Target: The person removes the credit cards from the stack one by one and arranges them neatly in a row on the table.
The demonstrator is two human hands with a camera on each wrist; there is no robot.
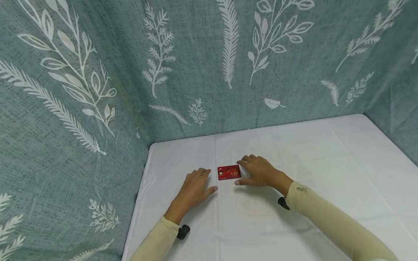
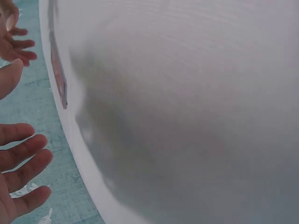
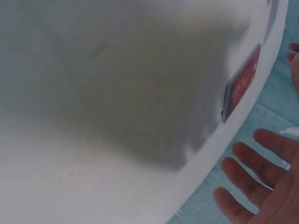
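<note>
R grip (image 1: pixel 258 172) nr card (image 1: pixel 228 173), contact unclr

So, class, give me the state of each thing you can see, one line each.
Card: lying flat, VIP print facing up
Left hand: empty, spread
Right hand: empty, spread
Cloth: spread out, lightly creased
Curtain: hanging
Sleeves: pulled down to the wrists
</note>
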